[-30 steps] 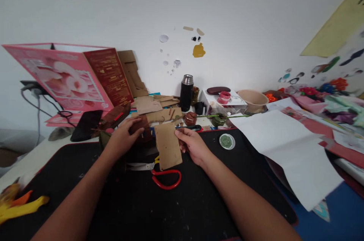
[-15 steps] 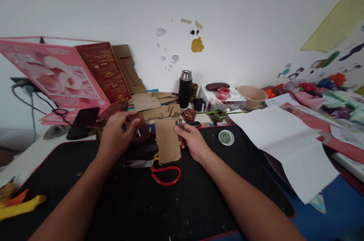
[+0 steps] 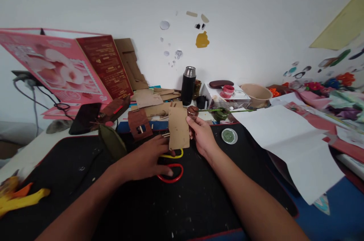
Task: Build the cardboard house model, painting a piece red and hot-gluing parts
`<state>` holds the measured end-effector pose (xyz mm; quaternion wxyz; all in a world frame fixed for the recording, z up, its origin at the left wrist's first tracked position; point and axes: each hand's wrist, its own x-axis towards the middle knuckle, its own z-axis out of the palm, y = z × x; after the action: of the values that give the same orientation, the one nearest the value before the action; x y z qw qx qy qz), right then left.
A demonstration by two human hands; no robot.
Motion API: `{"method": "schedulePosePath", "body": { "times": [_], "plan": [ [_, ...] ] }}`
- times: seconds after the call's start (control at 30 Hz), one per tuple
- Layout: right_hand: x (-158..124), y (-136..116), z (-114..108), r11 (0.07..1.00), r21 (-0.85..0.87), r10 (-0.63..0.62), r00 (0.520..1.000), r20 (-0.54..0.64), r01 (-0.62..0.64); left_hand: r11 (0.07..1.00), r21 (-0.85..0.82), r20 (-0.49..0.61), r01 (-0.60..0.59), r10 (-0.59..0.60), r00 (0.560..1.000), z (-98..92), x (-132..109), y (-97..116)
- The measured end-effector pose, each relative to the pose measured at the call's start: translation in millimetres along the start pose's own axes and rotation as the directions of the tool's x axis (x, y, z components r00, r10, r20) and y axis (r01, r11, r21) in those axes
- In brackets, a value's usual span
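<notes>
My right hand [image 3: 200, 135] pinches a rectangular piece of brown cardboard [image 3: 179, 128] by its right edge, holding it upright above the black mat. My left hand [image 3: 148, 159] is over a pair of scissors with one red handle [image 3: 181, 174] and one yellow handle [image 3: 179, 154]. Its thumb reaches into the red loop while the fingers, spread away from the thumb, lie by the yellow one. The hand hides the blades. Left of the cardboard lies a brown piece with a square opening [image 3: 135, 121]. A dark green leaf shape [image 3: 112, 142] is beside my left wrist.
Behind the mat [image 3: 199, 203] stand a black thermos [image 3: 188, 88], a jar of brown paint [image 3: 192, 111] and a jar of green paint [image 3: 221, 115]. A small dish of green stuff [image 3: 229, 136] and white paper [image 3: 287, 135] are at right. A pink box [image 3: 57, 66] stands left.
My left hand has moved right and down from the brown piece to the scissors, uncovering the brown piece and the leaf shape. The cardboard in my right hand has shifted right and slightly up.
</notes>
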<state>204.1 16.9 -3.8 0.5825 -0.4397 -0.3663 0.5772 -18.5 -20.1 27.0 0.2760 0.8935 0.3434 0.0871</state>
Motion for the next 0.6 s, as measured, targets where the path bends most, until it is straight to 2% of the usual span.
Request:
{"method": "schedulePosePath", "body": {
  "times": [0.1, 0.23, 0.4, 0.6],
  "plan": [
    [1, 1, -1, 1.0, 0.007, -0.006, 1.0, 0.004, 0.006, 0.994, 0.074, 0.074, 0.077, -0.082, 0.994, 5.7, 3, 12],
    [2, 2, -2, 1.0, -0.008, -0.011, 1.0, -0.003, 0.011, 0.987, 0.12, 0.04, 0.106, -0.112, 0.993, 10.1, 5, 16],
    [2, 1, -2, 1.0, -0.01, -0.002, 1.0, -0.022, 0.002, 0.987, 0.135, 0.029, 0.084, -0.088, 0.996, 6.0, 0, 8],
    [2, -1, -3, 1.0, 0.001, -0.001, 1.0, -0.031, 0.001, 0.969, 0.161, 0.036, 0.187, -0.196, 0.98, -9.2, -12, -12]
  ]
}}
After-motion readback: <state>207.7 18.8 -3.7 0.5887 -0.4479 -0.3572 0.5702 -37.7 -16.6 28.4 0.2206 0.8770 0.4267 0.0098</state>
